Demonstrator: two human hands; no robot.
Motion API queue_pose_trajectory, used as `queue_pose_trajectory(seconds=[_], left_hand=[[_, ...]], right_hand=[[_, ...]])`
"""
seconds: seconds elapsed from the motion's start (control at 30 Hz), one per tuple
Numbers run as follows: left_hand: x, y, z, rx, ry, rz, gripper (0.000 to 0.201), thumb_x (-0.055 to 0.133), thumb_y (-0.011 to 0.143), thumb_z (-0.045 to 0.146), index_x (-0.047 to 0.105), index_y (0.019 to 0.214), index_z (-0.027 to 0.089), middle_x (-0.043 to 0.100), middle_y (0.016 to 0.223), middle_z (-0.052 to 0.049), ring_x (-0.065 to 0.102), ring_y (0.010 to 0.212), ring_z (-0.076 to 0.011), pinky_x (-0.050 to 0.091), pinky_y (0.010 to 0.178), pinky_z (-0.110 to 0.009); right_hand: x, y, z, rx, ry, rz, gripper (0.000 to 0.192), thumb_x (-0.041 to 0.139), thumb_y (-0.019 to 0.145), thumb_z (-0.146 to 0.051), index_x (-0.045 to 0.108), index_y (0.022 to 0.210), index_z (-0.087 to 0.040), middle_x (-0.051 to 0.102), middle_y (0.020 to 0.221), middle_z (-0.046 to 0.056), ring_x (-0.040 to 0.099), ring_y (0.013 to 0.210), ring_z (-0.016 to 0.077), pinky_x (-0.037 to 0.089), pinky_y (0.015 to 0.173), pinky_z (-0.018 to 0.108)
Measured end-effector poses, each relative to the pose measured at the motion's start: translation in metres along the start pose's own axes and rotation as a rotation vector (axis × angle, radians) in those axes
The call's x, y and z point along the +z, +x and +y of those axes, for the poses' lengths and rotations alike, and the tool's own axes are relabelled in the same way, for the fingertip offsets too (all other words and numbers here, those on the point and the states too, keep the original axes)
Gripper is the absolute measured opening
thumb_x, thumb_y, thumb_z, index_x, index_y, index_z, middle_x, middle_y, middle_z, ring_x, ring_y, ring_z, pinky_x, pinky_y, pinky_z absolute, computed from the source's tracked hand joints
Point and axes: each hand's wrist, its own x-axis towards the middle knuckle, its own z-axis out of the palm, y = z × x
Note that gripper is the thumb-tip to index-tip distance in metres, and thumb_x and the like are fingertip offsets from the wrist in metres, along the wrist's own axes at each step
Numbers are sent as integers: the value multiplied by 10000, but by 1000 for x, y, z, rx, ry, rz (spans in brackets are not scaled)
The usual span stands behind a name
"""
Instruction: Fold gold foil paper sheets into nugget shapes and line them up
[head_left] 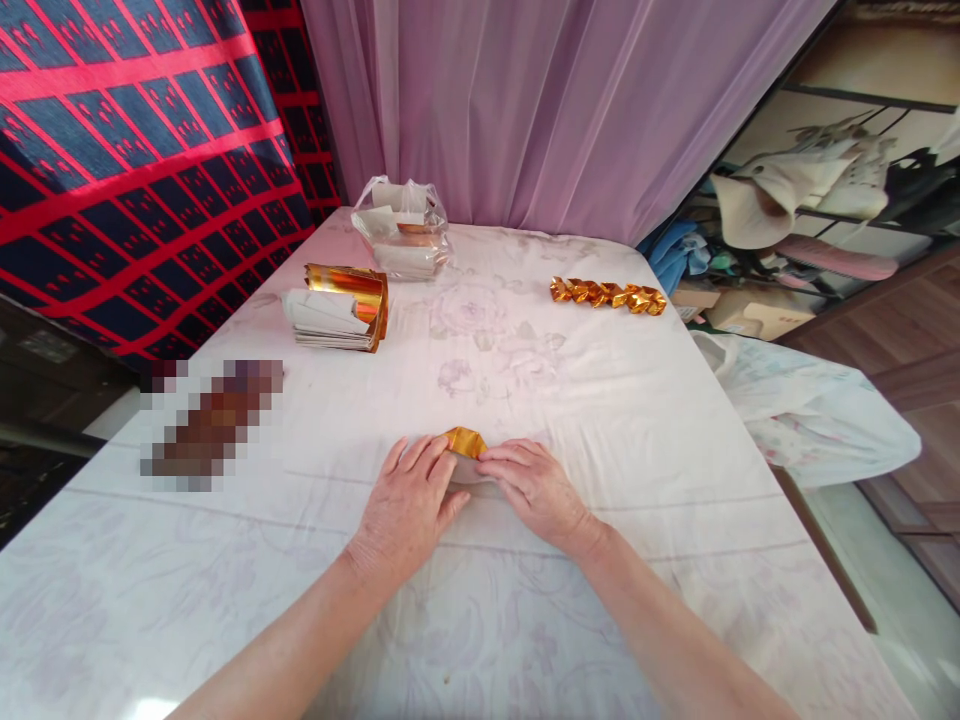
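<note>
Head view has us looking down at both hands meeting near the middle of the table [675, 420], a little toward its near edge, over a small piece of gold foil paper [465, 441]. Our left hand [409, 500] lies flat with its fingers [420, 462] close together, their tips on the left side of the paper; our right hand [536, 485] mirrors it, fingers [506, 458] pressed side by side onto the right side, so the sheet is pinned to the cloth rather than pinched or lifted. To crease it well, we judge that we should keep the fingertips low and run them outward along the fold with even pressure, since foil keeps every dent and the soft cloth under it gives little backing. The paper is shiny, stiff and orange-gold on its bent-up flap, with a pale backing under our fingers. The tablecloth is white, thin and faintly flower-printed, with crease lines. Toward the far left corner a stack of gold-faced sheets [337, 310] curls up at one end, behind it a crinkled clear plastic bag [405, 235] holds more. Near the far right edge lies a row of folded gold paper pieces [607, 295], faceted and glinting.
</note>
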Motion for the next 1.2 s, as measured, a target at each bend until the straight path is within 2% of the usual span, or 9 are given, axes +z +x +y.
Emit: queue_pose_trajectory(seconds=[0.2, 0.3, 0.6, 0.73, 0.83, 1.0, 1.2], left_hand=[[13, -5, 11, 0, 62, 43, 215, 546, 933, 273, 601, 1075, 121, 623, 1305, -169, 579, 1221, -280, 410, 1084, -483], [15, -8, 13, -1, 49, 43, 244, 531, 938, 269, 589, 1129, 129, 611, 1315, -170, 554, 1255, -286, 417, 1080, -487], [15, -19, 12, 66, -93, -10, 409, 606, 904, 394, 560, 1272, 223, 495, 1453, -142, 356, 1417, -319, 340, 1123, -546], [14, -19, 10, 119, -28, 6, 570, 611, 889, 484, 473, 1405, 286, 492, 1452, -140, 370, 1401, -342, 329, 1109, -562], [12, -19, 9, 132, 36, -8, 594, 572, 898, 533, 439, 1442, 335, 501, 1448, -127, 398, 1378, -349, 309, 1107, -571], [11, -19, 10, 121, 71, -30, 609, 503, 917, 579, 463, 1440, 271, 505, 1459, -126, 407, 1365, -346, 271, 1118, -563], [11, -17, 11, 93, 56, -6, 606, 525, 893, 604, 525, 1390, 258, 534, 1439, -108, 416, 1358, -333, 226, 1141, -545]], right_hand=[[-4, 4, 14, -18, 85, 16, 173, 554, 945, -169, 708, 990, -234, 736, 1004, 42, 656, 930, 188, 516, 849, 375], [-4, 4, 17, -28, 70, 12, 147, 581, 938, -195, 720, 947, -243, 728, 1000, 41, 648, 925, 194, 513, 832, 378], [-5, 8, 17, -6, 88, -10, 117, 620, 914, -183, 711, 910, -256, 717, 967, 25, 632, 917, 190, 484, 826, 371], [-5, 9, 17, 12, 81, -26, 112, 631, 899, -171, 709, 900, -252, 712, 960, 24, 628, 915, 192, 464, 820, 371], [-5, 10, 15, 38, 70, -45, 119, 635, 890, -160, 709, 898, -253, 709, 960, 24, 625, 926, 194, 450, 823, 369], [-5, 10, 13, 85, 93, -39, 62, 663, 884, -195, 684, 923, -239, 710, 952, 23, 624, 919, 191, 440, 823, 364], [-5, 8, 11, 118, 123, 5, 65, 626, 889, -164, 646, 899, -226, 704, 1005, 36, 619, 941, 193, 438, 853, 377]])
